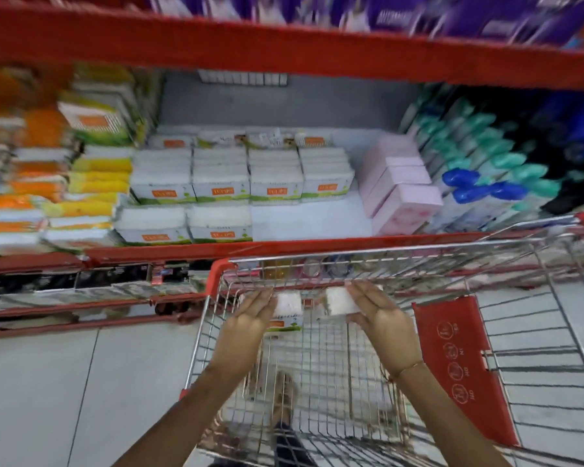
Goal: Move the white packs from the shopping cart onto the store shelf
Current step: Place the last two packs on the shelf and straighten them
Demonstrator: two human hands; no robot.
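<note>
While both hands worked inside the shopping cart (368, 261), left hand (250, 318) had fingers clamped on one white pack (288, 305), right hand (380, 315) on another (339, 299); shelf gap (311, 219) lay ahead and above, slightly nearer the right.

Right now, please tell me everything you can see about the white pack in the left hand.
The white pack is small, soft-looking and blocky, apparently wrapped in plastic, with a green and orange strip along its lower edge. Any print is too blurred to read. The left hand holds it by its left side, inside the shopping cart near the front wall. It sits apart from the second pack in the right hand.
</note>
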